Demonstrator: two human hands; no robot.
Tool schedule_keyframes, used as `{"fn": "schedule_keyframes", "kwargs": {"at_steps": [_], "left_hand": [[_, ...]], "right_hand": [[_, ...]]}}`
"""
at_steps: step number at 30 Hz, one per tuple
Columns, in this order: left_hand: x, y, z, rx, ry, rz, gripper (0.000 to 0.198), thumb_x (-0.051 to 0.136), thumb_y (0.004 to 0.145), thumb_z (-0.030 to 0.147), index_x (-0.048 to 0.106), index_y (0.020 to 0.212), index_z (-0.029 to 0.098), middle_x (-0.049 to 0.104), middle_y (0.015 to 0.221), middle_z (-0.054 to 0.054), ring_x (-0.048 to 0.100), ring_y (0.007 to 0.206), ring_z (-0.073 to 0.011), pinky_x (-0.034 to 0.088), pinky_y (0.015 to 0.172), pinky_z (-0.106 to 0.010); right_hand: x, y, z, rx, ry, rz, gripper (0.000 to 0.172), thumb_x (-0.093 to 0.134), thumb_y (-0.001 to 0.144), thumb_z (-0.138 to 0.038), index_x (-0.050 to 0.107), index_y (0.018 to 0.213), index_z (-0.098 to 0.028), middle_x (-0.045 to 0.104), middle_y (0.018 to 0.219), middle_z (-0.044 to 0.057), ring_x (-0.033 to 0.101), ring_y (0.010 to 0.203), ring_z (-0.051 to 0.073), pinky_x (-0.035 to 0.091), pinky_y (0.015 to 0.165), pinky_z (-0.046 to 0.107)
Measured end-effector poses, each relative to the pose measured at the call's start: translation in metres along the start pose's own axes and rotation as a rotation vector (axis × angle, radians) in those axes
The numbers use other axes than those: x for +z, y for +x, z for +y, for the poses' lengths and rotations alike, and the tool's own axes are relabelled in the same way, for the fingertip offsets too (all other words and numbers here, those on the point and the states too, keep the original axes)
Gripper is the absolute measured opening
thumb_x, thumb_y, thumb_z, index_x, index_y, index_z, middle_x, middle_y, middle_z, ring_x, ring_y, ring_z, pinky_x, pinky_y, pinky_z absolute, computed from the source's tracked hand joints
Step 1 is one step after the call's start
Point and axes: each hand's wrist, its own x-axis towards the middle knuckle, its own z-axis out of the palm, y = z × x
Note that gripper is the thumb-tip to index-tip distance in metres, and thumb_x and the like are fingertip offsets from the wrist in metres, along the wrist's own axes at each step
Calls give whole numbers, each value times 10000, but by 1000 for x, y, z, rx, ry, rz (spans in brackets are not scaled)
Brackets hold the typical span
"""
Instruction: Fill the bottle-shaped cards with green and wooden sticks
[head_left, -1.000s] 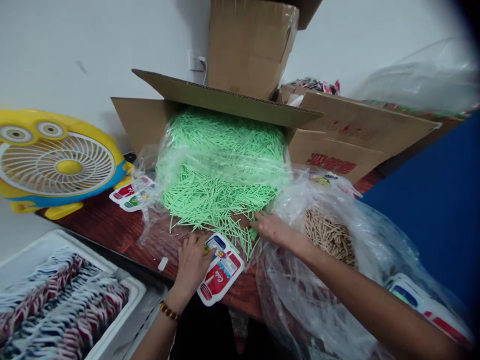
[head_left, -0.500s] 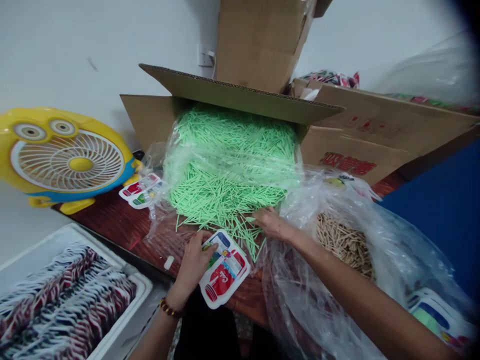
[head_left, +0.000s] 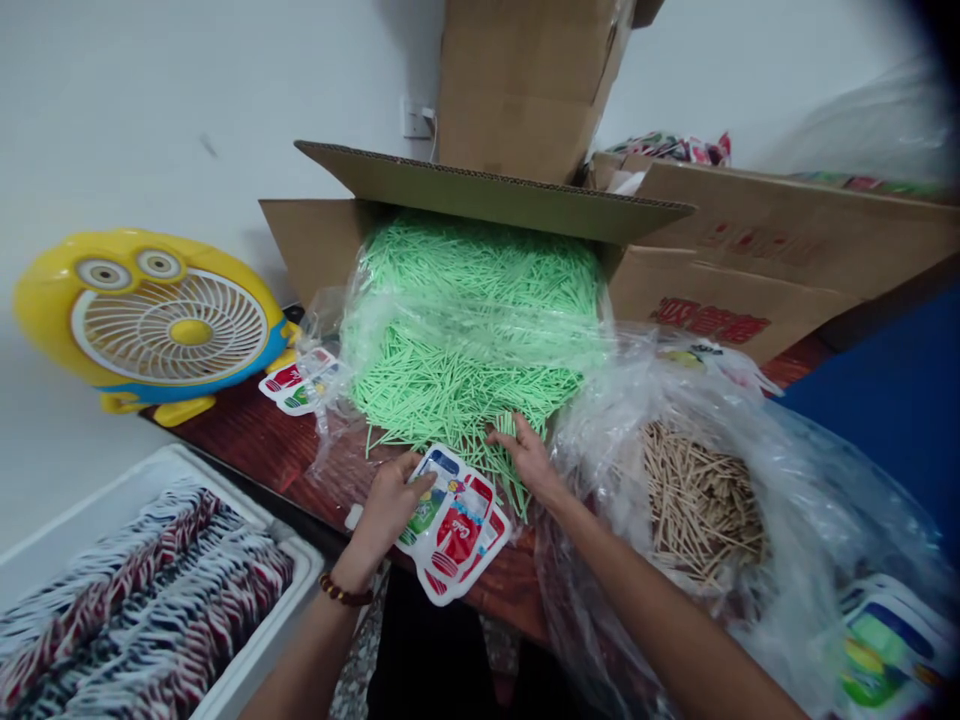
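Above the reddish-brown wooden table (head_left: 289,448), the left hand (head_left: 394,500) points forward, thumb clamped over flat white-edged packets printed with red cola cups (head_left: 459,535). The right hand (head_left: 531,460), angled inward, pinches thin light-green sticks (head_left: 504,424) beside their pile (head_left: 442,385). 1 yellow-and-blue plastic fan (head_left: 176,325) stands left; a clear bag (head_left: 607,440) of brown sticks (head_left: 705,505) crowds the right forearm (head_left: 645,580).

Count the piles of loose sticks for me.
2: the green pile, spilling from the open box, the right hand at its front; the brown pile, in clear plastic further right. More may be hidden.
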Motion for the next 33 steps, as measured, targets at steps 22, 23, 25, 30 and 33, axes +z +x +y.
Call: {"fn": "schedule_keyframes", "kwargs": {"at_steps": [22,23,25,30,33], "left_hand": [[-7,-15,-2,19,21,63,233,606,765,395,699,796,183,711,687,-4,629,611,-184,473,560,-258],[-7,-16,-2,1,-23,61,244,618,756,405,697,802,179,711,688,-7,633,606,-185,476,554,-260],[-6,-17,-2,-45,-112,46,272,637,746,428,687,828,173,714,697,-11,639,598,-185,482,542,-262],[-8,-22,0,-110,-311,-16,273,669,755,420,640,885,181,709,714,10,642,577,-161,489,540,-248],[-8,-24,2,-110,-342,-26,256,685,757,393,638,891,180,707,716,17,641,588,-152,487,551,-235]], "right_hand": [[5,-19,-6,86,232,75,214,556,779,-411,616,771,-206,676,855,19,588,873,200,402,872,342],[4,-16,-6,92,251,94,218,562,767,-416,610,774,-203,674,837,22,592,873,202,402,877,349],[1,-11,-6,98,290,117,250,563,756,-435,598,844,-203,670,812,21,608,843,201,418,871,362],[2,-18,-8,80,351,122,284,545,787,-461,542,933,-218,675,852,17,631,832,199,443,863,369],[4,-28,-6,72,248,86,246,506,837,-459,534,898,-223,673,840,21,611,863,206,422,880,366]]}}
